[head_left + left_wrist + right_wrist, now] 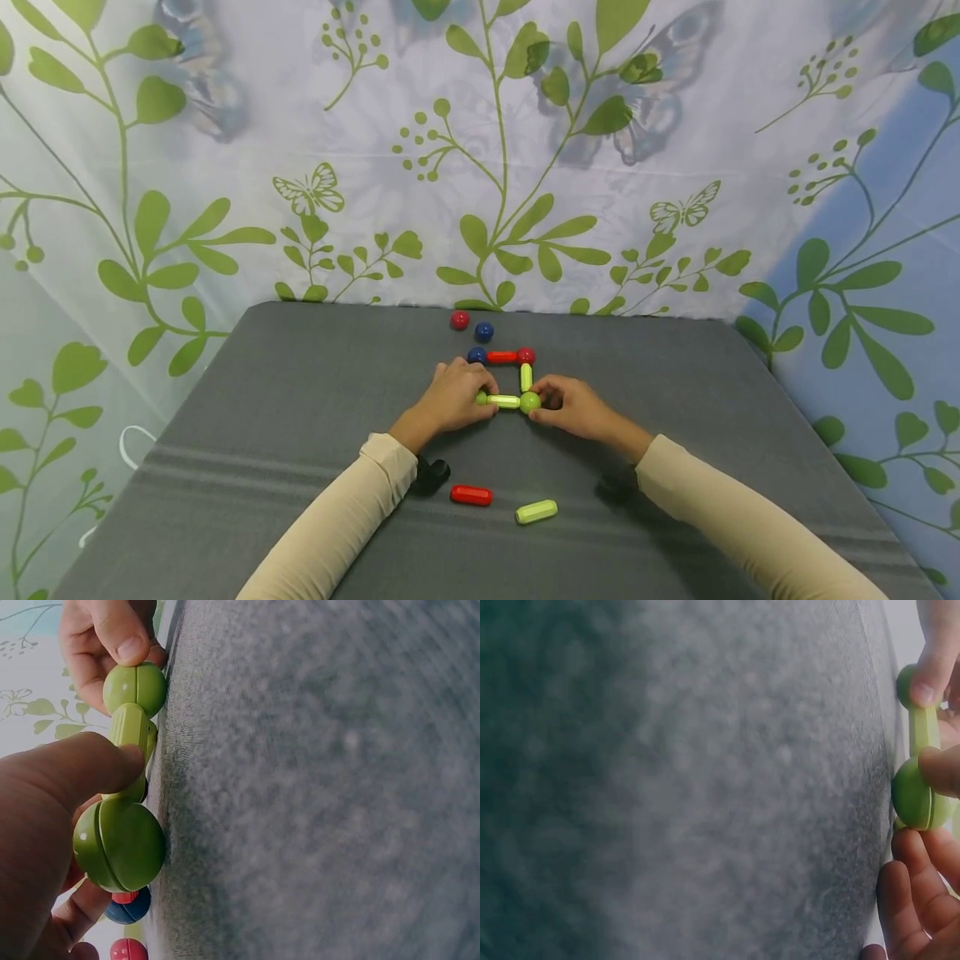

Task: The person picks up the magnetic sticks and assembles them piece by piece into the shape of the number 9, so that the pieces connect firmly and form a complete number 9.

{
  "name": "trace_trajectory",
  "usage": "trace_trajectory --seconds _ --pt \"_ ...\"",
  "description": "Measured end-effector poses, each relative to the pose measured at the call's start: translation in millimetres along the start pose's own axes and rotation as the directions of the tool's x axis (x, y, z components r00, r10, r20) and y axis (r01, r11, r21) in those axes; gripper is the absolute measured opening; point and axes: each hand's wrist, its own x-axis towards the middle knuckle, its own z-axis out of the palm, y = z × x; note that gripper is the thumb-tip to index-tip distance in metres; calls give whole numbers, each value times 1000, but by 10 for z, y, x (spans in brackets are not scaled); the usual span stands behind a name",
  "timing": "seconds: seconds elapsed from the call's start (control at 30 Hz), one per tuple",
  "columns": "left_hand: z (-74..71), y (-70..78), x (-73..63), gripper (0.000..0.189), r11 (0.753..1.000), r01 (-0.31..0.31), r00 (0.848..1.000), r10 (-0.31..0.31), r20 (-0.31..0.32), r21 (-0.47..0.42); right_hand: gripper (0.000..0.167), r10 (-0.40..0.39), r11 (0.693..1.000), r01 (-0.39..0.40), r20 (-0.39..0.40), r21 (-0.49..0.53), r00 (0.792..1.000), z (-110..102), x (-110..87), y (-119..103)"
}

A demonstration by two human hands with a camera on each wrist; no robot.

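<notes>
Toy rods and balls form a joined frame on the grey table. At its near side, my left hand (456, 395) pinches a light green rod (129, 729) with the thumb on top, beside the left green ball (124, 844). My right hand (581, 408) holds the right green ball (530, 403) between thumb and fingers, at the rod's other end. From that ball a second light green rod (527, 377) runs back to a red ball (526, 356). Along the far side a red rod (502, 357) joins it to a blue ball (477, 356). My left hand hides the frame's left side.
Behind the frame lie a loose red ball (460, 320) and a loose blue ball (484, 332). Nearer me are a loose red rod (472, 496) and a loose light green rod (537, 512), between my forearms. A leaf-patterned curtain (510, 167) hangs behind the table (315, 375).
</notes>
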Motion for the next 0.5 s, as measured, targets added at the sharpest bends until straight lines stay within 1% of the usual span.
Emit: trace_trajectory --seconds 0.23,0.37,0.43,0.5 --pt "-27 13 7 17 1000 1 1000 -1 17 8 28 0 1000 0 -6 0 1000 -6 6 3" --pt "-41 29 13 19 998 -20 1000 19 12 63 28 -1 1000 1 5 16 1000 -23 17 -8" --pt "-44 42 16 23 995 -41 999 40 6 92 26 21 999 -21 4 44 1000 -41 33 -12" --pt "-47 63 19 27 992 -60 998 60 2 114 21 61 996 -60 -17 73 998 -63 71 1"
